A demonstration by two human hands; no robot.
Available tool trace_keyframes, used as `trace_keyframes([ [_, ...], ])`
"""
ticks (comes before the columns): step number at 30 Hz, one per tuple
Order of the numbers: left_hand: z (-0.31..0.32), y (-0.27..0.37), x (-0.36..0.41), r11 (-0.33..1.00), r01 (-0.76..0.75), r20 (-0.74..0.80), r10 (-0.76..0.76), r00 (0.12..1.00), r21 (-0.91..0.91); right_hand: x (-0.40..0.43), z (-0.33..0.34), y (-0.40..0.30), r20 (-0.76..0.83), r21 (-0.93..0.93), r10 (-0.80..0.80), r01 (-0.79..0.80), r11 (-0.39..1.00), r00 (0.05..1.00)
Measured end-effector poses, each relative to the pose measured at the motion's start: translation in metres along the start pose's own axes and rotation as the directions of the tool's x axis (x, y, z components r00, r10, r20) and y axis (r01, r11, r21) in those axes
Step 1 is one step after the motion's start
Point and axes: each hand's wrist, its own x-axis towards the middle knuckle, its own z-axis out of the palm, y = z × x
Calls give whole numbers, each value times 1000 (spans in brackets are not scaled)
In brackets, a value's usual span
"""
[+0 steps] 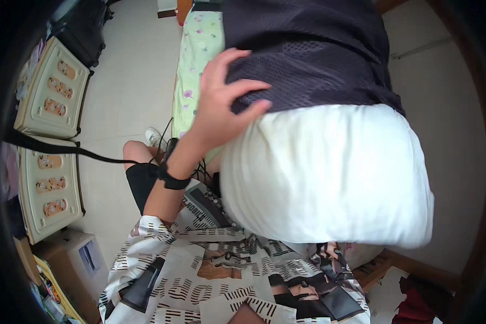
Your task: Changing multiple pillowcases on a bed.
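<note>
A large bundle lies before me, with a dark perforated fabric [308, 60] over its far part and white cloth [328, 174] on its near part. My left hand [222, 101] reaches over its left side, fingers spread and bent, with fingertips at the dark fabric near where it meets the white. Whether they press on it I cannot tell. A black strap [174, 178] circles the left wrist. My right hand is out of view; the white part of the bundle hides the area where the right forearm would be.
Green patterned bedding [196, 60] runs along the bundle's left. Cream plastic storage boxes [50, 182], a cardboard box [75, 263] and a black suitcase [79, 32] stand at the left. A black cable [105, 158] crosses there. Red cloth [417, 299] lies low at the right, near a wooden frame [421, 269].
</note>
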Motion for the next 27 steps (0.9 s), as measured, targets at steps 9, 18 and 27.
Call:
trace_keyframes([
  [9,35,-5,-48,927,-218,479,49,877,305,-101,-63,76,61,255,417,-418,872,907],
  [18,109,-27,-49,840,-397,644,77,762,369,-55,-148,135,214,118,482,-513,850,849],
  [27,117,-68,25,654,-486,815,-453,362,580,99,2,19,307,-760,700,-277,588,645],
])
